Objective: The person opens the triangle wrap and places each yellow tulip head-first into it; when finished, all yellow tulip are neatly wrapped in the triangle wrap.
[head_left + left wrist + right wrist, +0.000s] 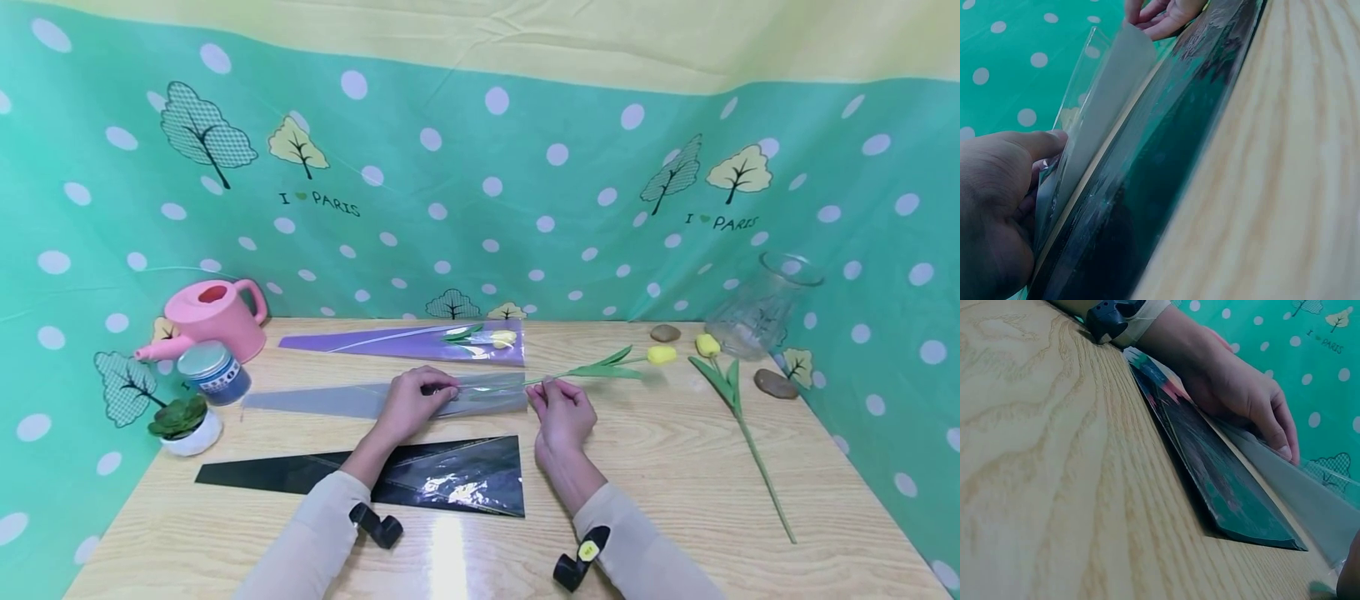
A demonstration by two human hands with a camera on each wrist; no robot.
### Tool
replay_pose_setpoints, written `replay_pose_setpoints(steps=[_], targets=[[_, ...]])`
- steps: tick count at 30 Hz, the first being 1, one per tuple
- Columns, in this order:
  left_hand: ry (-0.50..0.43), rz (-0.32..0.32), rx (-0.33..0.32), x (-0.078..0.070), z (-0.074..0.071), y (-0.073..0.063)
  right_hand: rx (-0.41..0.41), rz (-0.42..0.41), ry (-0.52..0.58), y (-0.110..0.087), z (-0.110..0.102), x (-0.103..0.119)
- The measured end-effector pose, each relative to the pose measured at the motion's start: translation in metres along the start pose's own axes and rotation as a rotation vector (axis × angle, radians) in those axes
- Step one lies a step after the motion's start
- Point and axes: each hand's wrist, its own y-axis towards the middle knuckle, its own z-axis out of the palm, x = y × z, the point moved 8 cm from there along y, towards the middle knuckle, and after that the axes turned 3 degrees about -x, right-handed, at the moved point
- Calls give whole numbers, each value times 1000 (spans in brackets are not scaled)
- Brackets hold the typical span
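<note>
A grey flower sleeve (322,401) with a clear front lies on the table, its wide mouth to the right. My left hand (412,404) pinches the film of this sleeve between thumb and fingers, as the left wrist view shows. At the mouth, my right hand (564,412) pinches the stem of an artificial yellow tulip (661,356). Its bloom and green leaves (604,367) extend right of the hand, while the stem's lower part runs left into the sleeve. A black sleeve (450,475) lies nearer, partly under the left forearm.
Behind lies a purple sleeve (360,340) with a yellow tulip inside. Another tulip (742,417) lies at right, near two stones (776,383) and a glass vase (757,308). At left stand a pink watering can (217,317), a blue jar (215,375) and a potted succulent (180,418).
</note>
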Motion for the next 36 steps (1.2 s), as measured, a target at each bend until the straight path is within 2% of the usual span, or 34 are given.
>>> replay_pose_setpoints(steps=[7, 12, 22, 26, 36], targets=[[11, 9, -1, -1, 1, 0, -8, 8, -25, 1, -2, 4], [3, 15, -2, -2, 1, -1, -36, 6, -42, 7, -10, 17], [1, 2, 7, -2, -1, -2, -101, 48, -2, 23, -39, 46], [4, 0, 10, -2, -1, -2, -108, 68, 12, 25, -45, 49], [-3, 8, 8, -1, 0, -1, -99, 147, 24, 30, -45, 52]])
